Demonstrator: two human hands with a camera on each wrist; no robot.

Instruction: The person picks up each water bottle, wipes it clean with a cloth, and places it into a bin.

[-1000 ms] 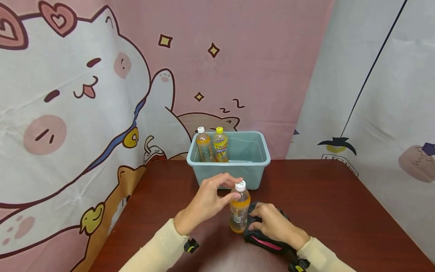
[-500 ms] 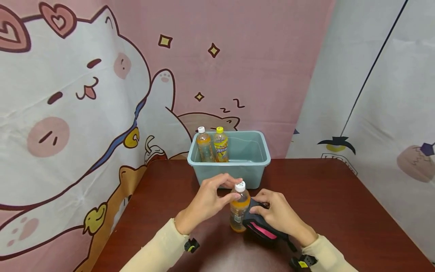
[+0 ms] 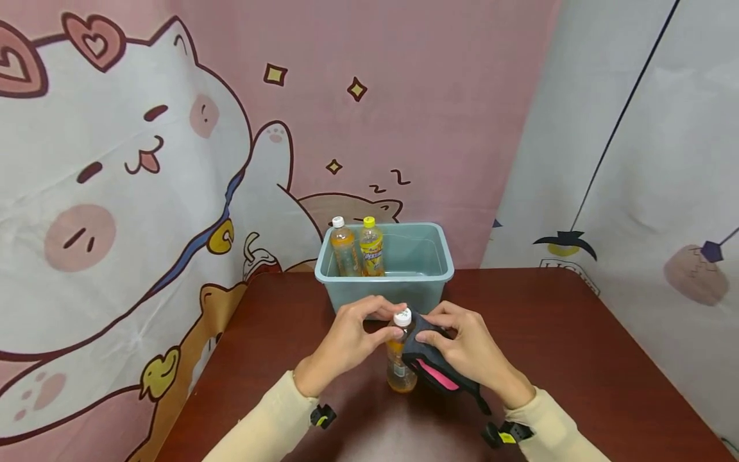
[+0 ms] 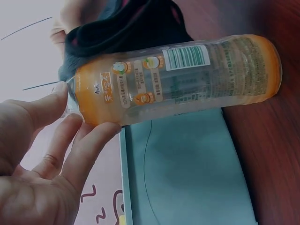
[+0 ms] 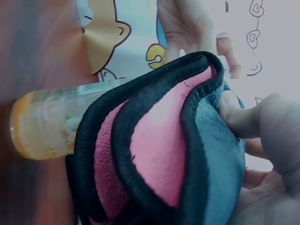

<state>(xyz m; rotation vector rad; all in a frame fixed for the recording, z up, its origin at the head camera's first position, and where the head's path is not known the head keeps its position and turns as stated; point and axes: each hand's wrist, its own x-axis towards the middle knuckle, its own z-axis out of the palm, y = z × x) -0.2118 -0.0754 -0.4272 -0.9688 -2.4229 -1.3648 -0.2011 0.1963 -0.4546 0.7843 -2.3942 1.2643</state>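
A clear plastic bottle (image 3: 399, 377) with a white cap and orange bands stands upright on the table. My left hand (image 3: 351, 337) holds it at the neck, thumb on one side and fingers on the other. Its barcode label shows in the left wrist view, where the bottle (image 4: 183, 77) lies across the picture. My right hand (image 3: 478, 350) pinches a dark grey piece of cloth gear (image 3: 426, 351) with black edging and pink lining. This folded piece (image 5: 161, 136) leans against the bottle's right side and covers part of it, up near the cap.
Behind the hands stands a light blue plastic bin (image 3: 385, 289). Inside it, at the left, are a white-capped bottle (image 3: 346, 255) and a yellow-capped bottle (image 3: 372, 252). The dark red table (image 3: 554, 346) extends to both sides, with a printed cloth backdrop (image 3: 439, 115) behind.
My right hand has lifted the grey and pink cloth piece off the table and brought it up beside the bottle's neck. My left hand keeps its hold on the bottle.
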